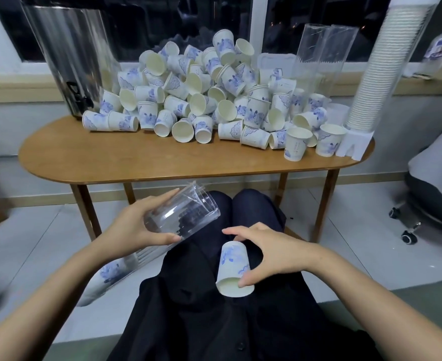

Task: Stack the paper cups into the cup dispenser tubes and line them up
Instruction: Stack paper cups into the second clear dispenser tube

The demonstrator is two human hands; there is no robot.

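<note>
My left hand grips a clear dispenser tube that slants over my lap, its open end up toward the table; stacked blue-printed cups show in its lower part. My right hand pinches a single paper cup, white with blue print, held bottom-up just right of the tube. A big heap of loose paper cups covers the back of the wooden table. At the table's right end stands a tube filled with cups on a white base. Two empty clear tubes stand behind the heap.
A large clear drink dispenser with a black tap stands at the table's left rear. Windows lie behind the table. An office chair with castors sits at the right. My dark-clothed legs fill the lower middle.
</note>
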